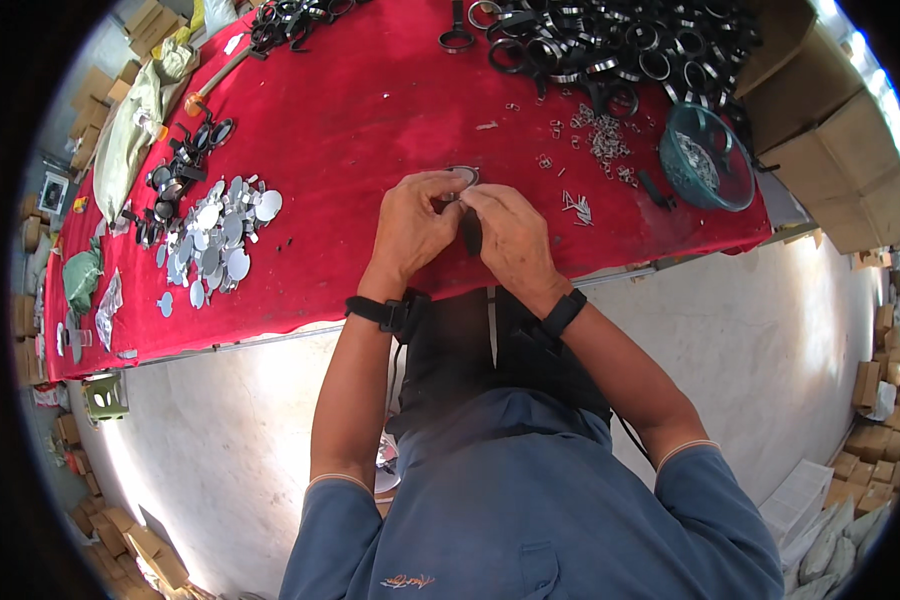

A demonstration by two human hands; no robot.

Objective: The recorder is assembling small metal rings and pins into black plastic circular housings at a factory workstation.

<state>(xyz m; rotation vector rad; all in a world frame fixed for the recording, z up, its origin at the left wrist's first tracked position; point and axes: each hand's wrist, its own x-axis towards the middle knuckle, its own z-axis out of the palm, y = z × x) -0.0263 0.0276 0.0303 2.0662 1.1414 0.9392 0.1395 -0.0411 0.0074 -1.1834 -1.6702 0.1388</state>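
Close to the table's near edge, both my hands are closed on a black ring-shaped frame with a short handle point(472, 232). My left hand point(413, 222) grips the ring from the left, thumb and forefinger at its rim. On the other side my right hand point(518, 238) pinches the same rim with its fingertips. Something pale and round shows inside the ring, mostly covered by my fingers. Left of my hands lies a loose pile of grey discs with small tabs point(210, 235). Small metal pins point(578, 208) lie to the right.
A heap of black ring frames point(610, 50) covers the far right of the red tablecloth point(350, 130). Small metal clips point(605, 140) are scattered before a teal bowl point(705, 160). Assembled black pieces point(175, 180) lie at left, near a hammer point(215, 82). Cardboard boxes point(820, 150) stand right.
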